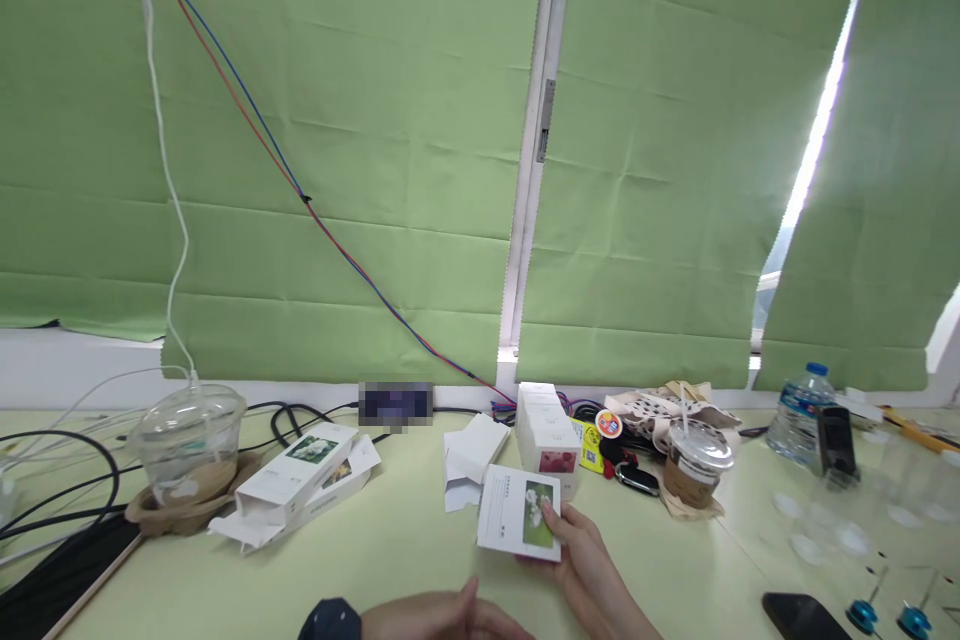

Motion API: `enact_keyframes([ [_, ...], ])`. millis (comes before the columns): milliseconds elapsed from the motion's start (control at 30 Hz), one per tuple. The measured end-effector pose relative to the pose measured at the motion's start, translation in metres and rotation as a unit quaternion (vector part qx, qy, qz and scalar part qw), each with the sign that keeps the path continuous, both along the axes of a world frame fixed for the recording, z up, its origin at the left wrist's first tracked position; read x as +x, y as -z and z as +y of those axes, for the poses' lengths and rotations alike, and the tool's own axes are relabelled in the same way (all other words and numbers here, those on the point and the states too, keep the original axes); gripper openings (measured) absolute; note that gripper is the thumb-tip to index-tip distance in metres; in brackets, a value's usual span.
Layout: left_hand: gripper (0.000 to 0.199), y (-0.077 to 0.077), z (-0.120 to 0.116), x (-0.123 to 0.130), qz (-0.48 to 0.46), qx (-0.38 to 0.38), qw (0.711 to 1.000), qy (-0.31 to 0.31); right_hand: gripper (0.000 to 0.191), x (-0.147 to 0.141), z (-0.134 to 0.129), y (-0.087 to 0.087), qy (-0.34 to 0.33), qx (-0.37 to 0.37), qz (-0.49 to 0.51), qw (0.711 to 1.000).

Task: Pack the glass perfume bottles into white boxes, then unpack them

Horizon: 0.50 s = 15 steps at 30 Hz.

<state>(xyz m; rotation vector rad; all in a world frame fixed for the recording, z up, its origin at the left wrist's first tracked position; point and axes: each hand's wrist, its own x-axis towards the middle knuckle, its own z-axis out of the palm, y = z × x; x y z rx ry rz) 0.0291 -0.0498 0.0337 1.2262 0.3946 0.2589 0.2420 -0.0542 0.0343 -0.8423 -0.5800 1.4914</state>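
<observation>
A flat white box (504, 512) with a photo of white flowers on green is in my right hand (585, 560), thumb on its front and fingers behind it. My left hand (450, 614) is at the bottom edge, below the box and apart from it, thumb raised and fingers stretched out, holding nothing. Behind the held box, white cartons (546, 435) stand in a row, the front one with a pink picture. Left of them lie white folded boxes (476, 450). Two opened cartons (296, 480) rest farther left.
A clear plastic bowl (187, 440) sits at the left near black cables. To the right are an iced drink cup (694, 468), a water bottle (799, 415), a dark phone (802, 616) and blue-based parts (862, 615). Green blinds (360, 120) hang behind the table.
</observation>
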Motion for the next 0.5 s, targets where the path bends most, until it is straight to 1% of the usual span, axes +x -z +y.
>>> enact_keyframes([
  [33,0.060,0.001,0.004,-0.001,-0.024,-0.017,0.999,-0.028,0.058,0.000,0.000,0.000,0.000,0.001,0.007,1.000],
  [67,0.050,0.001,0.009,-0.003,-0.042,-0.017,0.997,-0.067,0.058,0.000,0.000,-0.001,0.002,0.001,0.013,1.000],
  [133,0.035,0.002,0.019,-0.006,-0.079,-0.005,0.983,-0.163,0.060,-0.001,-0.001,0.000,0.011,0.002,0.019,1.000],
  [167,0.033,0.003,0.022,-0.006,-0.099,-0.004,0.973,-0.207,0.060,-0.002,-0.001,0.001,0.013,0.002,0.017,1.000],
  [233,0.034,0.003,0.026,-0.005,-0.119,0.002,0.955,-0.270,0.059,-0.005,-0.001,0.005,0.013,0.004,0.006,1.000],
  [267,0.035,0.004,0.027,-0.004,-0.115,0.011,0.951,-0.287,0.058,-0.007,-0.001,0.007,0.014,0.005,-0.002,1.000],
  [367,0.035,0.005,0.024,0.002,-0.086,0.041,0.950,-0.298,0.053,-0.012,0.000,0.015,0.028,0.014,-0.033,0.999],
  [500,0.040,0.003,0.020,0.006,-0.069,0.046,0.945,-0.315,0.052,-0.013,0.000,0.023,0.033,0.002,-0.066,0.997],
])
